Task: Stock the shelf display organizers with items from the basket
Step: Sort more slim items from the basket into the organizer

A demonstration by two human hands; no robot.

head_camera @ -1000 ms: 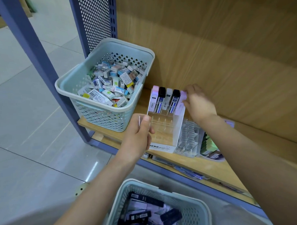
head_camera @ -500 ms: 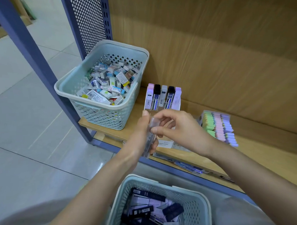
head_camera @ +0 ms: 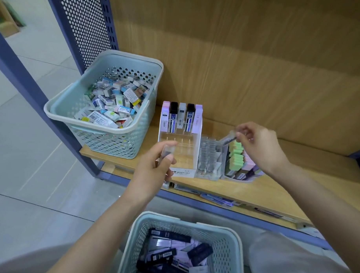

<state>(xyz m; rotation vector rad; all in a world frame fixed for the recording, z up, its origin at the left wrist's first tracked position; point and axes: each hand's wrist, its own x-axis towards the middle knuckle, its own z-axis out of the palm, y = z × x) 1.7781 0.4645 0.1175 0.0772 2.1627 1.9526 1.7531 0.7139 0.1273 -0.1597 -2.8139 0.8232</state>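
**Bare arms, pale clothes**

We see two bare forearms running up past the near basket [head_camera: 167, 216]. They end in bare hands, the left hand [head_camera: 153, 170] above and left of the basket and the right hand [head_camera: 259, 143] above and right of it. The left thumb shows a short, plain nail. Pale whitish-grey cloth [head_camera: 20, 264] lies smooth on either side of the basket; we cannot tell which garment it is.

Stationery shop: shelf [head_camera: 318, 158], display organizer [head_camera: 186, 156]
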